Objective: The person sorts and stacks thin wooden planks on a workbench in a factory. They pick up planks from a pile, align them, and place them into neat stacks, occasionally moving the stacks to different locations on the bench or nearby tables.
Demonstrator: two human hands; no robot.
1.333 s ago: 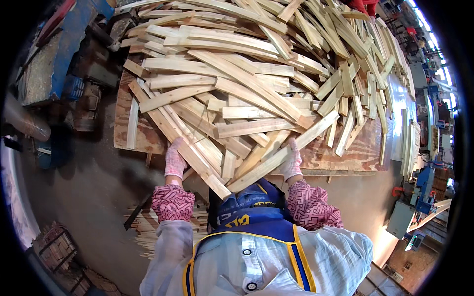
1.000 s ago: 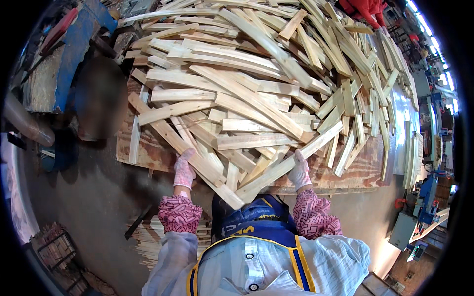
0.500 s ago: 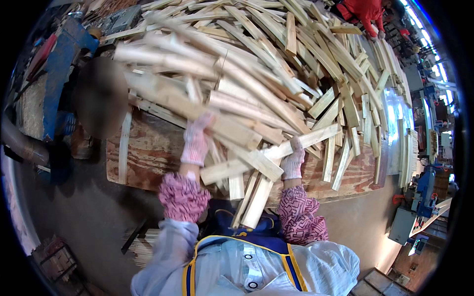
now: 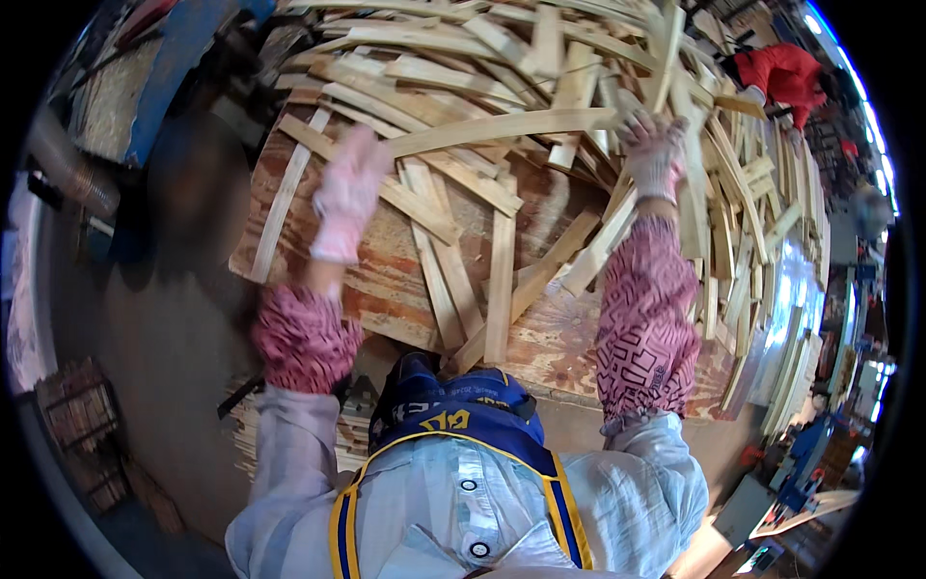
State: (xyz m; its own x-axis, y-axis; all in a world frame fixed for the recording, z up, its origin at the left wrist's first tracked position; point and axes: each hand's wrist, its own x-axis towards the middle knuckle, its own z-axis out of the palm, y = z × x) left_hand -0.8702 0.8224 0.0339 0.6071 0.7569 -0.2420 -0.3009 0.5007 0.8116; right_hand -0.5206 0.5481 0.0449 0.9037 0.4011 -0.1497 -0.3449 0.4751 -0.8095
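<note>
Your two gloved hands are stretched out over a heap of pale wooden slats on the table (image 4: 405,289), and one long slat (image 4: 502,127) spans the gap between them. Its long axis runs left to right across your view, bowed a little by the lens, so it lies crosswise to both of your forearms.

Your right hand (image 4: 654,154) is at that slat's right end, raised among upright and leaning pieces. The fingers curl as if closed on wood, but the glove and the clutter hide what the grip actually holds, so I cannot tell. Your left hand (image 4: 349,193) is blurred and sits at or just below the slat's left end. Whether its grip is wide, narrow or holding anything cannot be made out either.

Neither hand is clearly nearer: each sits at one end, with the slat's middle ahead of you and between them.

The slat is thin, flat, light-coloured raw wood, longer than most around it, resting on top of the others. Nearer you, shorter strips (image 4: 500,280) lie pointing toward your chest on the reddish, worn board. The pile thickens farther off and to the right.
</note>
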